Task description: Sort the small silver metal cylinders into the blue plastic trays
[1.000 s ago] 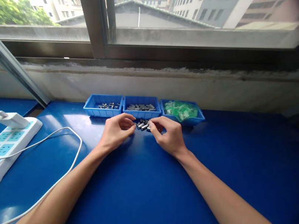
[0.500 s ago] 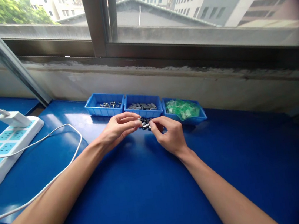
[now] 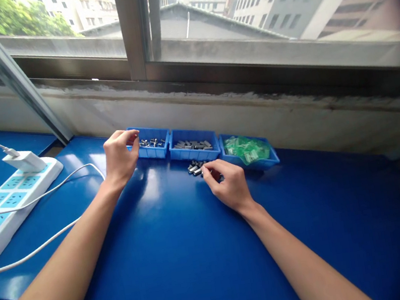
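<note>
My left hand (image 3: 122,156) is above the left end of the left blue bin (image 3: 153,152), which holds small shiny metal pieces (image 3: 152,142). Its thumb and fingers are pinched together, and I cannot make out what is between them. Pinched as well, my right hand (image 3: 229,183) is low over the table by a small pile of dark and silvery cylindrical parts (image 3: 195,168). Whatever sits between its fingertips is too small to name. Behind that pile is the middle blue bin (image 3: 193,153) with grey metal pieces (image 3: 194,144).
The right blue bin (image 3: 262,163) holds green clear-plastic packets (image 3: 248,148). A white power strip (image 3: 44,178) with a plugged-in charger (image 3: 25,161) and a white cable (image 3: 45,245) lies at the left of the blue table (image 3: 201,260). A metal frame leg (image 3: 25,86) stands behind it.
My left hand has moved left from the pile of parts to the left bin. The right hand stays by the pile, nearly still. The view has shifted slightly.
</note>
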Demonstrator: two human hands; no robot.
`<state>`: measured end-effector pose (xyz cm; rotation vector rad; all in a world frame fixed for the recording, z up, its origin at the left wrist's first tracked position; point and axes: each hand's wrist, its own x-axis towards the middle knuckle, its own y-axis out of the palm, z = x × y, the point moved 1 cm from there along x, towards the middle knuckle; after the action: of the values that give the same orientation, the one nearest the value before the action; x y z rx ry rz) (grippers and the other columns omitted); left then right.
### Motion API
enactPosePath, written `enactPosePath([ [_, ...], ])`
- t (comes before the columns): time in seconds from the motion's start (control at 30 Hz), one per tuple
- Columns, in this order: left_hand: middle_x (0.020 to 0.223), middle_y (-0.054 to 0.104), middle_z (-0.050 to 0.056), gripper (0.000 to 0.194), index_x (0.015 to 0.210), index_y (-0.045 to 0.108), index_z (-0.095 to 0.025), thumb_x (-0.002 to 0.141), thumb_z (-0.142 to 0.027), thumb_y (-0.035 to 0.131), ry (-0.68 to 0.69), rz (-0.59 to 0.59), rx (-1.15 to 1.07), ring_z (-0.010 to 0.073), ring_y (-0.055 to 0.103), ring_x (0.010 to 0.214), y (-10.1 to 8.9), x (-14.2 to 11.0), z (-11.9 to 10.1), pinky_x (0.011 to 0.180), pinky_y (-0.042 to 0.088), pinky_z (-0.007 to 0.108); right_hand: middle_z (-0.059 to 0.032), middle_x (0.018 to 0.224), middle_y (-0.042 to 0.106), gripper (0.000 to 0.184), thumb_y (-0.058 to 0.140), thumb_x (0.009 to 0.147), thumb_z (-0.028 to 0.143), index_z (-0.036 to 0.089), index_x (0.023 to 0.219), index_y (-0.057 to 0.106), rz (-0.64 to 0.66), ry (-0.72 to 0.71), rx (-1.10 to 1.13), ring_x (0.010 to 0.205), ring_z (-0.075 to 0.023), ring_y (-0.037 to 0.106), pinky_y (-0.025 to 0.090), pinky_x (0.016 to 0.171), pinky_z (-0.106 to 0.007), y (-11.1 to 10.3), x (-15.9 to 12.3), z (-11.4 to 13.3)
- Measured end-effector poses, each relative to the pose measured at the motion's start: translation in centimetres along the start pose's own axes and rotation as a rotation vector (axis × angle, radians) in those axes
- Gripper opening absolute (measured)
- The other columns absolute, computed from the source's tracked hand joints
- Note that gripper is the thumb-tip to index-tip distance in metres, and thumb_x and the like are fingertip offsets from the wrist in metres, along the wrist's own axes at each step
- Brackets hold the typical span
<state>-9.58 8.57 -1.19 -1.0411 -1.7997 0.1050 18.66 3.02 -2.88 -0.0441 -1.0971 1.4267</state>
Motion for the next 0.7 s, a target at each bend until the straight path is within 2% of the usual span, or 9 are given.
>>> enactPosePath([
  [0.13, 0.091, 0.073, 0.006, 0.021, 0.103, 0.074, -0.016, 0.087, -0.019, 0.06, 0.008, 0.023, 0.009, 0.0153, 0.068, 0.073, 0.5, -0.3, 0.1, 0.078, 0.056, 0.031, -0.0015, 0.077, 0.068, 0.015, 0.056, 0.091, 0.022, 0.019, 0.081, 0.067, 0.018, 0.013, -0.047, 0.063, -0.014, 0.059, 0.046, 0.065, -0.026, -0.1, 0.0, 0.0],
  [0.3, 0.096, 0.072, 0.005, 0.019, 0.099, 0.073, -0.018, 0.091, -0.02, 0.055, 0.15, 0.069, -0.014, 0.0152, 0.067, 0.079, 0.3, -1.0, -2.0, 0.081, 0.055, 0.03, -0.0049, 0.086, 0.071, 0.015, 0.055, 0.091, 0.023, 0.02, 0.086, 0.068, 0.018, 0.025, -0.338, 0.072, -0.0182, 0.065, 0.046, 0.068, -0.029, -0.7, 0.1, 0.7],
  [0.4, 0.102, 0.072, 0.007, 0.021, 0.105, 0.071, -0.018, 0.093, -0.021, 0.053, 0.291, 0.231, -0.069, 0.0173, 0.068, 0.09, 1.0, -2.0, -3.9, 0.086, 0.054, 0.03, -0.0077, 0.09, 0.071, 0.012, 0.057, 0.088, 0.024, 0.02, 0.091, 0.068, 0.004, 0.068, -0.531, 0.077, -0.0221, 0.066, 0.044, 0.064, -0.03, -1.2, 0.1, 1.1],
  [0.5, 0.116, 0.07, 0.01, 0.028, 0.117, 0.068, -0.018, 0.094, -0.021, 0.051, 0.364, 0.432, -0.093, 0.0205, 0.066, 0.104, 2.1, -3.2, -5.2, 0.095, 0.053, 0.034, -0.0107, 0.092, 0.071, 0.017, 0.061, 0.084, 0.024, 0.019, 0.098, 0.068, 0.066, 0.117, -0.636, 0.078, -0.0245, 0.066, 0.042, 0.059, -0.03, -1.8, 0.1, 1.2],
  [0.6, 0.129, 0.064, 0.011, 0.038, 0.133, 0.059, -0.019, 0.096, -0.022, 0.049, 0.449, 0.595, -0.075, 0.0232, 0.059, 0.119, 3.0, -4.2, -5.9, 0.105, 0.048, 0.038, -0.0107, 0.098, 0.072, 0.021, 0.06, 0.085, 0.023, 0.02, 0.104, 0.069, 0.142, 0.161, -0.59, 0.077, -0.0231, 0.067, 0.045, 0.061, -0.03, -2.5, 0.0, 0.9],
  [0.7, 0.137, 0.06, 0.011, 0.042, 0.139, 0.054, -0.019, 0.098, -0.023, 0.046, 0.487, 0.675, -0.058, 0.0234, 0.056, 0.124, 3.3, -4.8, -6.2, 0.108, 0.046, 0.039, -0.0092, 0.098, 0.073, 0.025, 0.06, 0.083, 0.02, 0.019, 0.105, 0.071, 0.203, 0.215, -0.51, 0.075, -0.0214, 0.069, 0.049, 0.066, -0.03, -3.3, 0.0, 0.4],
])
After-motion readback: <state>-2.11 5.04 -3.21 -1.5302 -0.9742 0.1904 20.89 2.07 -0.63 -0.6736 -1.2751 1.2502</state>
